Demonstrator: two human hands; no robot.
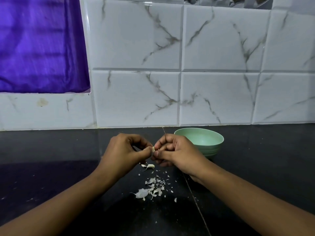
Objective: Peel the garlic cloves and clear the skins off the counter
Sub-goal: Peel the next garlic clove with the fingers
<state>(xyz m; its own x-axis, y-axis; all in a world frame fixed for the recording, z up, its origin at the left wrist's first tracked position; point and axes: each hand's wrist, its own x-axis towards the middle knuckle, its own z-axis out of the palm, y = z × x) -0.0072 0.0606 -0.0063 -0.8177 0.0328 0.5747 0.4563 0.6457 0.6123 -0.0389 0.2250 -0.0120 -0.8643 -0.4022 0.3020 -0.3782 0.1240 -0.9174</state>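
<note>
Nearest the person, a scatter of papery garlic skins (152, 188) lies on the dark counter (247, 176), on the near side of the hands. Just beyond that pile, a loose piece (148, 166) that looks like a clove or curled skin rests under the left hand (123, 151). Above it, both hands meet over the counter: the left thumb and fingertips and the right hand (175, 150) are each pinched closed on one small pale garlic clove (153, 149) held between them. To peel well, the judgement is to steady the clove with one hand, nick the skin at the tip with a nail, and strip it downward over the pile. Farther back, right of the hands, stands a green bowl (214, 147), seemingly empty.
</note>
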